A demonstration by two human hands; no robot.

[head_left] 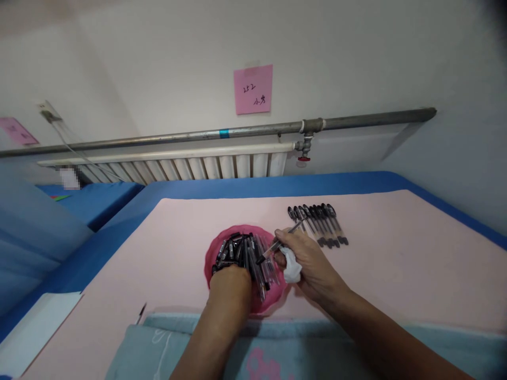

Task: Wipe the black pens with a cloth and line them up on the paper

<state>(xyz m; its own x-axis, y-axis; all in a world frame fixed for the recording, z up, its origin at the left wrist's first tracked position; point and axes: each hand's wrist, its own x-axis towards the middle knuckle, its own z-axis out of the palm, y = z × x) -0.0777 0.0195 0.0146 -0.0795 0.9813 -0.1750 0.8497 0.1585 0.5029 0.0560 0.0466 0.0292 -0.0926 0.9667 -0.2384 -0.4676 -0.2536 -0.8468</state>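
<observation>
A pink bowl [208,259] with a wavy rim holds black pen caps [233,244] on its left side and clear pen barrels [257,266] on its right. My left hand [230,285] reaches into the bowl among the caps; its fingers are hidden. Over the bowl's right edge, my right hand [311,264] is closed around a clear pen [271,249], tilted with its black end down to the left. A crumpled white tissue [292,265] is tucked in that same hand. Beyond it, several capped black pens [321,220] lie side by side in a slanted row.
Pink paper [376,253] covers the blue table [336,182]. A teal cloth [166,338] lies along the near edge, with a single pen [140,312] beside it. White sheets [43,327] are at the left. Behind stand a radiator [222,164] and a metal pipe [170,138].
</observation>
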